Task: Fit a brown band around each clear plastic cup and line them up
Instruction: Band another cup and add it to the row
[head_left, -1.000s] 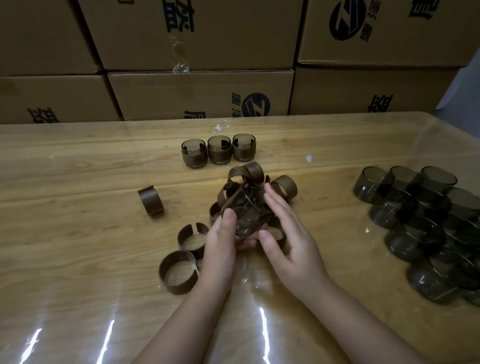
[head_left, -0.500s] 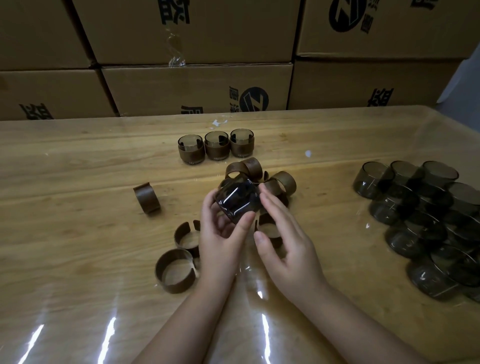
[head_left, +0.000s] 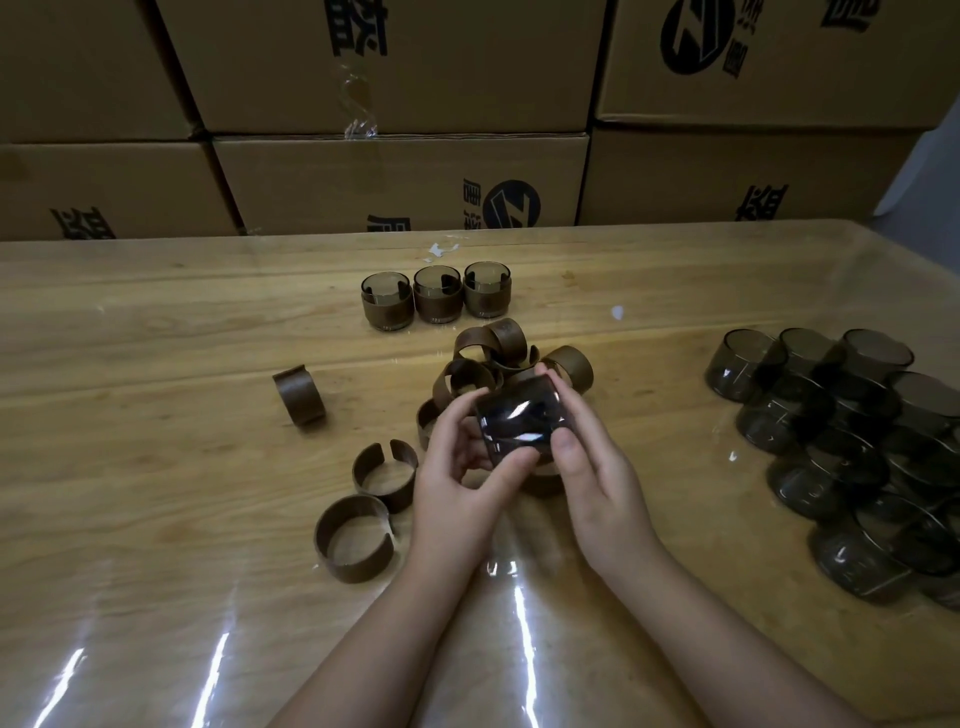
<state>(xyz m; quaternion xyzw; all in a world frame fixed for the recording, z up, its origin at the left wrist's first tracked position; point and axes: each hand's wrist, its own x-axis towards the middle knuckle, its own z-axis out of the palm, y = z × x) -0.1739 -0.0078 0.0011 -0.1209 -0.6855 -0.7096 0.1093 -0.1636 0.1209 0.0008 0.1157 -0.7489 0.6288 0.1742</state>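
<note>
At centre frame, our left hand (head_left: 460, 470) and right hand (head_left: 597, 467) pinch a clear cup (head_left: 519, 421) above the loose brown bands (head_left: 493, 353) on the table (head_left: 156, 467); we judge its glossy wall could slip and knock the banded row (head_left: 436, 296) at upper centre.

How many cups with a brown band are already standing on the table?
3, in one row beyond the loose bands: the left cup, the middle cup, the right cup. None seems hidden.
</note>
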